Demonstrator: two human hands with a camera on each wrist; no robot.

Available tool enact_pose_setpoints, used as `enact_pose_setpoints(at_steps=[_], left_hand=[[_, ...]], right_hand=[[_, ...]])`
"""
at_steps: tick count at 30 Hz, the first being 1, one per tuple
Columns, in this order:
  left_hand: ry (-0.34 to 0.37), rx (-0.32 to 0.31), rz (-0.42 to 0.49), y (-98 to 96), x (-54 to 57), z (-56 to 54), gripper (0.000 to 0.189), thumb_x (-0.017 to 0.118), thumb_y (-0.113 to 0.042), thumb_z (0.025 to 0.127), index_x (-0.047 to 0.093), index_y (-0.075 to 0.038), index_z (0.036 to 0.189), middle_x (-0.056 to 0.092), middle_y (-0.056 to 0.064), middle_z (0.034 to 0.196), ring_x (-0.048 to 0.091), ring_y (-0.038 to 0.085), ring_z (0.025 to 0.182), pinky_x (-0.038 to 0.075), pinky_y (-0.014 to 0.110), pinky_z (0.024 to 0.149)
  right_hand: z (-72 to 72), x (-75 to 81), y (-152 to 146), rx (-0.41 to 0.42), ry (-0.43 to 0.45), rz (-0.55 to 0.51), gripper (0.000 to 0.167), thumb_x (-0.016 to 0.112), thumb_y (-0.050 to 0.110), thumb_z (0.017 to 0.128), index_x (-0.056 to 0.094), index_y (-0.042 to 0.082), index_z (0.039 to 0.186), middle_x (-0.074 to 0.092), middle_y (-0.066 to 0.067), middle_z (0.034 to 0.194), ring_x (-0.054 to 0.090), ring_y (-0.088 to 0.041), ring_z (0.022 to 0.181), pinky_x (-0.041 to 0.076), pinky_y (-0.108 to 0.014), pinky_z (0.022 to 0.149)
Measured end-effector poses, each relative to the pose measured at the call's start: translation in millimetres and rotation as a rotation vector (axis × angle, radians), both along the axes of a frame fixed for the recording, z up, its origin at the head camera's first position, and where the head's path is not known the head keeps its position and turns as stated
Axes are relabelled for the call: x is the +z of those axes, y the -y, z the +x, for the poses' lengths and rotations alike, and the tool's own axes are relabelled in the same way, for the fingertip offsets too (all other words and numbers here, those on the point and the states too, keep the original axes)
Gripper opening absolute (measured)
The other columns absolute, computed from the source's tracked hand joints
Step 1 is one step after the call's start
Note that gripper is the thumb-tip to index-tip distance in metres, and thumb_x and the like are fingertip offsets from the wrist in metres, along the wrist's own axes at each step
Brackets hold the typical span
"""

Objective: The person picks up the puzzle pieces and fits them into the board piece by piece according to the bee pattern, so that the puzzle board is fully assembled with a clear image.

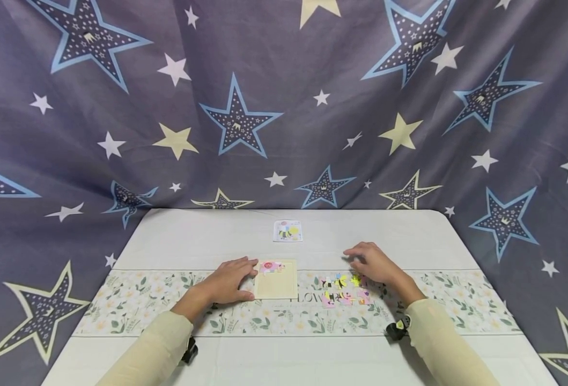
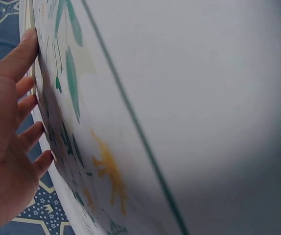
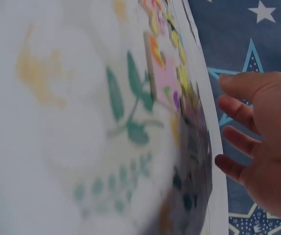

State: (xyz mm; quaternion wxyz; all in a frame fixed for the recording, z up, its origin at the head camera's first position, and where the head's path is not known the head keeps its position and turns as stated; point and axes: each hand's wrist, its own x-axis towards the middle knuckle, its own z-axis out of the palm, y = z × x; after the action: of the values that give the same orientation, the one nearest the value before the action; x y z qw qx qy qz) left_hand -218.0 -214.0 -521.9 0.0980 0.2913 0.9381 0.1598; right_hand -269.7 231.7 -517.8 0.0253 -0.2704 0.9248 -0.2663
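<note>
My left hand (image 1: 230, 281), fingers loose, rests at the left edge of the tray (image 1: 276, 284). My right hand (image 1: 375, 265), relaxed and gripping nothing, seems to hang just above the loose puzzle pieces (image 1: 343, 282) right of the tray. Set pieces (image 1: 268, 267) fill the tray's far left corner; beyond the tray, a picture card (image 1: 287, 231) lies on the bench (image 1: 264, 359).

The tray (image 1: 279, 285) is pale cream, the pieces in it (image 1: 269, 266) pink with a round red patch. Right of the tray, loose pieces (image 1: 346, 298) mix pink, yellow and black. Beyond it, a white card (image 1: 288, 231) bears yellow and black. The surface (image 1: 264, 359) beneath is white (its floral band (image 1: 139, 300) green and orange); the curtain (image 1: 264, 48) beyond, greyish purple with stars.
</note>
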Motion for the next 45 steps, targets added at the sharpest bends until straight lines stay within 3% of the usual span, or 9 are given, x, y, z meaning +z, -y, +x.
enact_pose_setpoints(at_steps=[5, 11, 18, 30, 38, 45], left_hand=[[0.009, 0.003, -0.002, -0.8, 0.5, -0.1, 0.064, 0.073, -0.052, 0.09, 0.058, -0.015, 0.14, 0.037, 0.007, 0.165, 0.03, 0.036, 0.154, 0.024, 0.06, 0.124], [0.015, 0.007, -0.017, -1.2, 0.0, -0.7, 0.066, 0.072, -0.053, 0.09, 0.057, -0.015, 0.142, 0.036, 0.006, 0.166, 0.029, 0.035, 0.155, 0.023, 0.059, 0.125], [0.003, 0.008, -0.008, -1.0, 2.8, -0.9, 0.064, 0.074, -0.052, 0.09, 0.058, -0.014, 0.14, 0.038, 0.006, 0.164, 0.031, 0.036, 0.154, 0.025, 0.06, 0.124], [0.005, 0.009, -0.014, -0.2, 1.5, -0.9, 0.064, 0.073, -0.053, 0.09, 0.058, -0.015, 0.139, 0.037, 0.005, 0.165, 0.03, 0.035, 0.154, 0.025, 0.059, 0.124], [0.008, 0.015, -0.019, 0.1, -0.3, -1.3, 0.064, 0.073, -0.054, 0.089, 0.058, -0.017, 0.14, 0.036, 0.004, 0.165, 0.029, 0.033, 0.155, 0.024, 0.058, 0.125], [0.01, 0.016, -0.025, -0.3, -1.3, -1.3, 0.064, 0.072, -0.054, 0.09, 0.057, -0.017, 0.141, 0.036, 0.003, 0.166, 0.028, 0.033, 0.156, 0.024, 0.058, 0.126]], right_hand=[[0.7, -1.8, -10.2, 0.03, 0.012, 0.064, 0.034, 0.068, 0.01, 0.095, 0.07, 0.006, 0.129, 0.07, -0.01, 0.116, 0.06, -0.035, 0.116, 0.041, -0.062, 0.109], [2.8, -1.7, -19.3, 0.034, 0.009, 0.124, 0.036, 0.071, 0.009, 0.093, 0.071, 0.009, 0.129, 0.068, -0.009, 0.115, 0.058, -0.034, 0.113, 0.046, -0.059, 0.101], [1.5, -3.0, -22.5, 0.014, 0.027, 0.128, 0.035, 0.072, 0.011, 0.093, 0.073, 0.013, 0.127, 0.066, -0.006, 0.113, 0.057, -0.031, 0.112, 0.047, -0.054, 0.097], [3.8, -9.1, -23.1, -0.006, 0.015, 0.108, 0.032, 0.072, 0.014, 0.094, 0.074, 0.016, 0.126, 0.067, -0.005, 0.114, 0.056, -0.035, 0.117, 0.043, -0.059, 0.101], [2.0, -5.5, -22.6, 0.007, 0.032, 0.126, 0.032, 0.072, 0.016, 0.094, 0.074, 0.017, 0.126, 0.068, -0.001, 0.112, 0.056, -0.029, 0.113, 0.044, -0.055, 0.097], [-0.4, 0.2, -17.7, 0.026, 0.05, 0.096, 0.034, 0.072, 0.016, 0.095, 0.072, 0.014, 0.129, 0.068, -0.002, 0.114, 0.056, -0.03, 0.116, 0.045, -0.056, 0.102]])
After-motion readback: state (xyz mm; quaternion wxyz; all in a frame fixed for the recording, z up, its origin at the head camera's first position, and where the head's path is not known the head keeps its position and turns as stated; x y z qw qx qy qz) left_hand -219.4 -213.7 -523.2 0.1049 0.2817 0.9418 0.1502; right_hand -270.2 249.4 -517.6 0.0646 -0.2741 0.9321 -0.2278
